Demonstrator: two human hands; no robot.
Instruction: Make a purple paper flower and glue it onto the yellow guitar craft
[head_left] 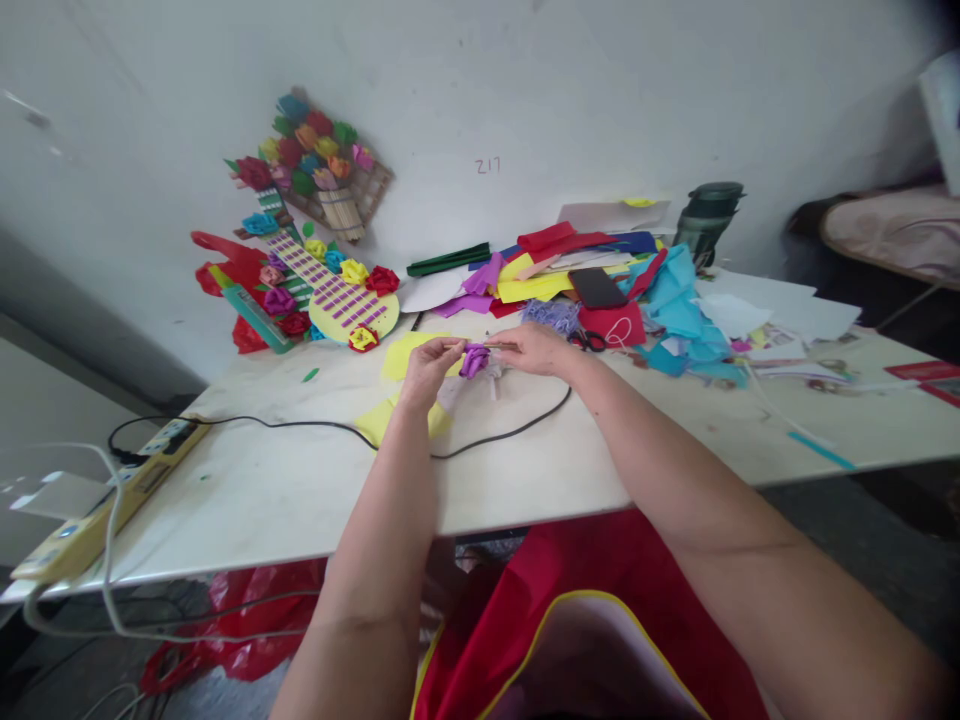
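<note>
We log a single view, head-worn, set above and behind the grip of the left hand (431, 370) and right hand (532, 350) on the purple flower (474, 362). We face forward and down across the table (285, 515). The distance is moderate: the grip sits small near mid-view, both forearms running up to it from below. Our wide field takes in the wall (585, 90) beyond the grip and red cloth (600, 565) on its near side.
</note>
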